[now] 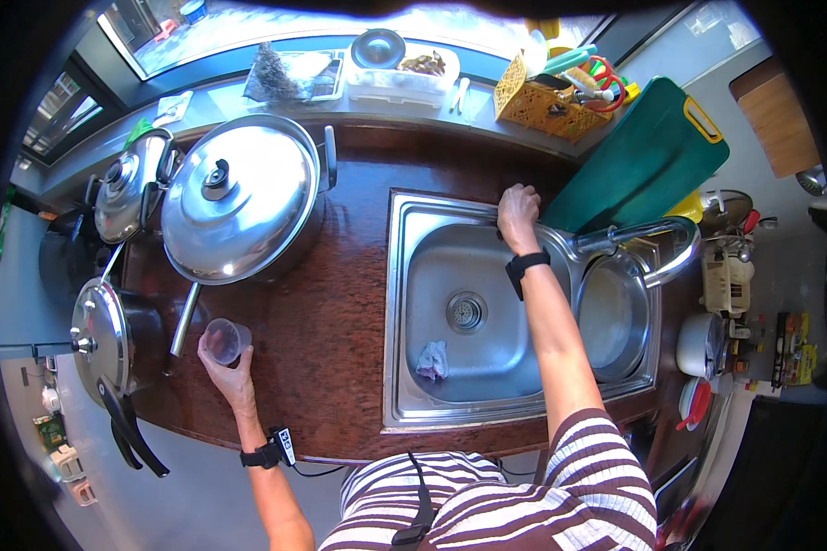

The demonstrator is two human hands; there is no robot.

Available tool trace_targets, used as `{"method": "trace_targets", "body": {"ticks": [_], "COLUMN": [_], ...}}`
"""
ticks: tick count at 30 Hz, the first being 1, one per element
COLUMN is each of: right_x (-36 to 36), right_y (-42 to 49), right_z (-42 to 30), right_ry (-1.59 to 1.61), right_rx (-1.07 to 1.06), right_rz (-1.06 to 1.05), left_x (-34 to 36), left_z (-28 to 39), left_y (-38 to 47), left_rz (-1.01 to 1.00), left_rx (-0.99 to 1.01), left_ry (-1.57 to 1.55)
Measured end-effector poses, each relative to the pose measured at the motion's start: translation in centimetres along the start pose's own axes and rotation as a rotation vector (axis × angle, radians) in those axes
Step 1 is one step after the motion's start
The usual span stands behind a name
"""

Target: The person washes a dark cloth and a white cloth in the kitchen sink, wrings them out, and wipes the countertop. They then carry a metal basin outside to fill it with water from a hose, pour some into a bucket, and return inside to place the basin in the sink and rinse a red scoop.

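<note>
My left hand [229, 372] holds a small translucent plastic cup [227, 341] above the dark red countertop [317, 330], near the metal handle below the large lidded steel pot [248, 193]. My right hand [519, 210] is at the back rim of the steel sink [468, 275], its fingers curled; whether anything is inside them cannot be made out. A crumpled pale cloth [432, 360] lies in the main basin, below and left of the drain strainer [466, 313]. Right of my right forearm, a round metal bowl [613, 317] sits in the smaller basin, beside the curved faucet [675, 255].
A green cutting board [648, 158] leans behind the faucet. On the sill stand a yellow utensil basket [551, 110] and a white plastic container [403, 86]. A pressure cooker [103, 337] and a smaller lidded pot [131, 186] stand at the left. A white pot [699, 344] is at the right.
</note>
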State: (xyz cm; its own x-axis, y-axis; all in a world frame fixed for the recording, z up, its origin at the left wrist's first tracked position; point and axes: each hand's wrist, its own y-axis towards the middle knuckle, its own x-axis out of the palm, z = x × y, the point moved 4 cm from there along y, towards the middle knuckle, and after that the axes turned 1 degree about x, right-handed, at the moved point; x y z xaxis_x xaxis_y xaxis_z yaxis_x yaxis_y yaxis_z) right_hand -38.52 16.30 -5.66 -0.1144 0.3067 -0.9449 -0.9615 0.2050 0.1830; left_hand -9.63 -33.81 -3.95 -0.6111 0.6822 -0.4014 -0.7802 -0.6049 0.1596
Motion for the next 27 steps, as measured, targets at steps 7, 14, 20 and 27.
{"method": "trace_targets", "body": {"ticks": [7, 14, 20, 27], "right_x": [-3.6, -11.4, -13.5, -17.7], "right_y": [-4.3, -11.3, -12.3, -8.1], "right_z": [3.4, 5.0, 3.2, 3.5], "right_ry": [1.805, 2.565, 2.171, 1.811], "right_rx": [0.264, -0.027, -0.073, -0.234], "right_rz": [-0.400, -0.754, -0.869, -0.658], "left_x": [-1.3, -4.3, -3.8, -1.2], "left_z": [-0.1, 0.7, 2.5, 5.0], "left_y": [-2.4, -6.3, -8.4, -10.3], "left_rz": [0.091, 0.243, 0.109, -0.171], "left_rx": [-0.143, -0.152, -0.180, -0.259], "left_ry": [0.044, -0.045, -0.257, -0.341]}}
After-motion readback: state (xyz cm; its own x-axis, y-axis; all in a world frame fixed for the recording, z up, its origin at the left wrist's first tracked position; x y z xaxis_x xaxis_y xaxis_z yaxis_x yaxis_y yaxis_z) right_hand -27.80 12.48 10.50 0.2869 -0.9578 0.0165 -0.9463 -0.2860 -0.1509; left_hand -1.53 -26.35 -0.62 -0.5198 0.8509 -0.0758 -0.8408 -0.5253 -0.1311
